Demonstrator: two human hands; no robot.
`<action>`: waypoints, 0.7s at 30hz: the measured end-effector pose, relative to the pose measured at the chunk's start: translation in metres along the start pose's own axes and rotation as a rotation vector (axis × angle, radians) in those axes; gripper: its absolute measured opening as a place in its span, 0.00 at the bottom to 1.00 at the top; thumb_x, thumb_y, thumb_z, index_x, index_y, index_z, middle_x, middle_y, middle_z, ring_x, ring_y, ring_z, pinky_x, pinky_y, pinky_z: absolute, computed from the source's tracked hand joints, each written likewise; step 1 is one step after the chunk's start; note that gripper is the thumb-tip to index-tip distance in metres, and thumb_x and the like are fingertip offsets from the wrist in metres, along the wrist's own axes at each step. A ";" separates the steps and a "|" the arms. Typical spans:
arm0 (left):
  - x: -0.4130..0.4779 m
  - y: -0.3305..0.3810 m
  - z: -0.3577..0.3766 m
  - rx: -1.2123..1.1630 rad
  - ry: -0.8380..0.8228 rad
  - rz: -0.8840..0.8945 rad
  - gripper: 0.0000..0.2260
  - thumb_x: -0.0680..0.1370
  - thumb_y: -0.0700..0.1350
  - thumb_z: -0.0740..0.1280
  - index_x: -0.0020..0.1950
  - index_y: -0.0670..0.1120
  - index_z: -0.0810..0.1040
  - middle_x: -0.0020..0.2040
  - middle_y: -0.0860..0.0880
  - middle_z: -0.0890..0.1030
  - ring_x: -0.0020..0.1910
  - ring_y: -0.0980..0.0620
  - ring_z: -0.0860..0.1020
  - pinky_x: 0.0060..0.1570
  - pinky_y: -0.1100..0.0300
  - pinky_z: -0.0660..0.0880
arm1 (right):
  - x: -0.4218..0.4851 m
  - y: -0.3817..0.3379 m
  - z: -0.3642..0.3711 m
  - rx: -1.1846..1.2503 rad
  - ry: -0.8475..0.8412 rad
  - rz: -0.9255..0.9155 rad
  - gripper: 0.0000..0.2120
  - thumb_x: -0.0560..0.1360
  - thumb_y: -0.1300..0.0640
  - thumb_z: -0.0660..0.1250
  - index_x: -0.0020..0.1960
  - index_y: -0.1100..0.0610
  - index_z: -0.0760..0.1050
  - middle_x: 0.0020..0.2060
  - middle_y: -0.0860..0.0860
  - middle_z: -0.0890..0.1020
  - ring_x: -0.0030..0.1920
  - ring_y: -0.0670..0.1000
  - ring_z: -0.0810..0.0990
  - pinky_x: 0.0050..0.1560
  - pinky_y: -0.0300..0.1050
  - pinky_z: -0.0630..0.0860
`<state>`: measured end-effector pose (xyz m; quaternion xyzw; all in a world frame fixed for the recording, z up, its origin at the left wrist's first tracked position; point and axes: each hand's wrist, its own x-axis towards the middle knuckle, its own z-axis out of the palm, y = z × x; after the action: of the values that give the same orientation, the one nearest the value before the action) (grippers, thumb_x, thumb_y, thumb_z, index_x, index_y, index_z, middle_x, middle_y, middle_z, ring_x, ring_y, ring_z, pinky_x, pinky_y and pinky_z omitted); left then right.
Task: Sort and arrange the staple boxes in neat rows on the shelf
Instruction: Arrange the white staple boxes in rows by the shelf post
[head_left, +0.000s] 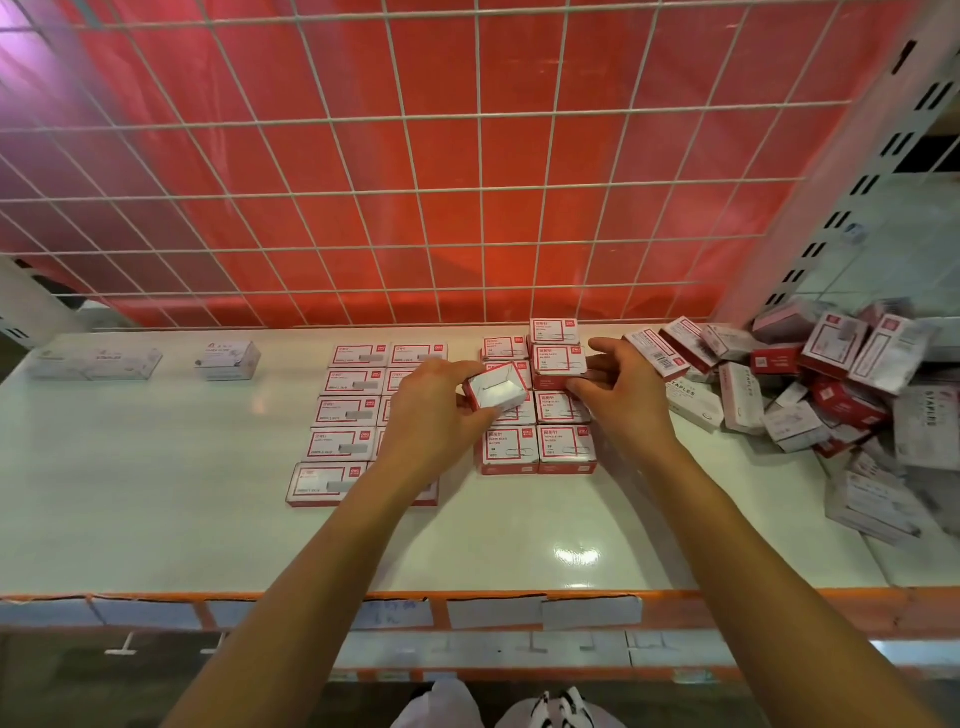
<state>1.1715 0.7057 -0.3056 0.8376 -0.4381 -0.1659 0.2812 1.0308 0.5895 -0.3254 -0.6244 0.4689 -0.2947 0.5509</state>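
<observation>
Your left hand (436, 410) grips a tilted box (496, 392) above the rows (537, 449) on the shelf (156, 493); your right hand (623, 400) pinches a stacked box (558, 361). If either one slips, it can knock the neat rows crooked, I think.

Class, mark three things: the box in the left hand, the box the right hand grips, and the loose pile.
Left box (496, 392): head view, pale upturned face.
Right box (558, 359): head view, printed top.
Pile (831, 347): head view, a red-framed box in it.
</observation>
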 end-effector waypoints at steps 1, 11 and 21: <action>0.000 0.000 0.000 -0.002 -0.001 -0.003 0.24 0.73 0.49 0.73 0.68 0.52 0.74 0.65 0.48 0.75 0.60 0.49 0.77 0.53 0.57 0.78 | 0.001 0.002 0.001 -0.002 0.004 -0.003 0.21 0.74 0.66 0.68 0.64 0.55 0.69 0.47 0.46 0.78 0.48 0.44 0.79 0.35 0.30 0.76; -0.001 0.000 -0.001 -0.021 -0.015 -0.022 0.23 0.75 0.51 0.70 0.70 0.52 0.72 0.66 0.49 0.75 0.60 0.49 0.77 0.46 0.62 0.76 | 0.004 0.009 0.003 -0.248 0.078 -0.079 0.24 0.73 0.60 0.70 0.67 0.52 0.69 0.60 0.51 0.76 0.58 0.51 0.77 0.57 0.55 0.77; -0.002 0.007 -0.006 -0.519 -0.099 -0.192 0.19 0.82 0.56 0.55 0.59 0.47 0.79 0.45 0.48 0.84 0.43 0.49 0.83 0.47 0.53 0.81 | -0.026 -0.008 0.006 -0.344 -0.055 -0.291 0.19 0.74 0.63 0.68 0.64 0.54 0.74 0.54 0.46 0.79 0.50 0.41 0.76 0.53 0.34 0.74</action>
<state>1.1690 0.7062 -0.2965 0.7660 -0.3127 -0.3393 0.4476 1.0284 0.6152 -0.3155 -0.7778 0.4023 -0.2696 0.4006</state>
